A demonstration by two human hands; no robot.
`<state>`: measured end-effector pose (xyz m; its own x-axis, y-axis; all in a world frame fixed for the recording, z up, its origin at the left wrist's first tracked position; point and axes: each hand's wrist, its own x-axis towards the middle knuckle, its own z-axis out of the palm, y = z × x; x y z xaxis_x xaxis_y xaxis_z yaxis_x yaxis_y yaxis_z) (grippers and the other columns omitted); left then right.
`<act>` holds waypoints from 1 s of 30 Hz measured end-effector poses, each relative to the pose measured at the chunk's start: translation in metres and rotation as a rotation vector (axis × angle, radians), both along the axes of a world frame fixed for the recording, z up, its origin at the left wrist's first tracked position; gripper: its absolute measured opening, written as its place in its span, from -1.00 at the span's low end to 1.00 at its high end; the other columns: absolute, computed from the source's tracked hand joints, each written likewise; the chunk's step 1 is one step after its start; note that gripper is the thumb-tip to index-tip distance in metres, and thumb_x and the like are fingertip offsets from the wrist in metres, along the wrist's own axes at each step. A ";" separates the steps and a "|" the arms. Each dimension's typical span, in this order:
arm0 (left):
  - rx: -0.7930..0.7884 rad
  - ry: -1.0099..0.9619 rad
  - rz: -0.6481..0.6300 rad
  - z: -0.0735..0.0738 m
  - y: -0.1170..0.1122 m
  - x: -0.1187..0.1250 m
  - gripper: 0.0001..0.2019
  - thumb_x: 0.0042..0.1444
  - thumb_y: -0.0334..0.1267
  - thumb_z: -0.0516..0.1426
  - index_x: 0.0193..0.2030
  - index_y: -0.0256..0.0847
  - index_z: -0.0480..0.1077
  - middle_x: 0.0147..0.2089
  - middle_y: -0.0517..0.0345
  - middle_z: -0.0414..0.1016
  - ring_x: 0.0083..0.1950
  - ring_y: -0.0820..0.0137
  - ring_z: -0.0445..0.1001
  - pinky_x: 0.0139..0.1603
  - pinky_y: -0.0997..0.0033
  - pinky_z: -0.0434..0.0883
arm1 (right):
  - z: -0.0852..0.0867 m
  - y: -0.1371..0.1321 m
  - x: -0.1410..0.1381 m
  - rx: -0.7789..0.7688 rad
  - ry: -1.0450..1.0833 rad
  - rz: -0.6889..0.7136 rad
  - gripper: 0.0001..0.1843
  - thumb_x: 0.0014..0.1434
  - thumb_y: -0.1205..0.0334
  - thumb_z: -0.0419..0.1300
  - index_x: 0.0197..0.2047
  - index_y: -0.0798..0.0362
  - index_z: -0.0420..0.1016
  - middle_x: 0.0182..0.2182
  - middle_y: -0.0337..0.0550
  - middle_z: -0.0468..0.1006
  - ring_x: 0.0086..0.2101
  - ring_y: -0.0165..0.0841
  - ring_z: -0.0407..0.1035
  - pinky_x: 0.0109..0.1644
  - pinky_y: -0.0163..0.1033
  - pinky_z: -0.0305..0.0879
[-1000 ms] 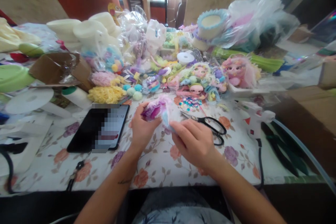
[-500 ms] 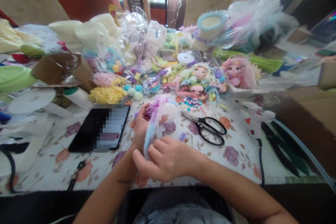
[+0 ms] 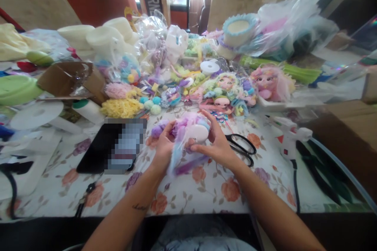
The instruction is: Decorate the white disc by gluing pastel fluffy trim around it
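Note:
Between my two hands is a fluffy pastel craft piece with a flat white round part, lilac and pink trim, and light blue and purple strands hanging down. My left hand grips its left side. Around its right edge curl the fingers and thumb of my right hand. Black-handled scissors lie just right of that hand, their blades hidden behind it. A purple fluffy bundle rests beside my left fingers. Past my right fingertips are shiny sequins, partly covered.
A phone or tablet lies to the left. To the right are a white glue gun with its cord and dark green-black pliers-like handles. Doll heads, pompoms, a ribbon spool and plastic bags crowd the back.
My right hand has moved up and away from the hanging strands to the craft piece's right side. The piece has turned slightly, and its strands now swing lower and to the right.

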<state>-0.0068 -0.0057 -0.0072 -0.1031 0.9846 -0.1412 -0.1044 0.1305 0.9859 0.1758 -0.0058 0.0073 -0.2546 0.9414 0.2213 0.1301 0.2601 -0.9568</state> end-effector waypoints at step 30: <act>0.488 0.331 -0.397 0.022 0.020 -0.001 -0.43 0.04 -0.35 0.24 0.24 -0.15 0.33 0.20 -0.03 0.47 0.15 0.26 0.51 0.14 0.31 0.47 | -0.009 -0.004 0.005 -0.132 0.309 -0.068 0.04 -0.10 0.04 0.53 0.36 -0.14 0.12 0.23 0.05 0.36 0.07 -0.10 0.44 0.13 0.00 0.42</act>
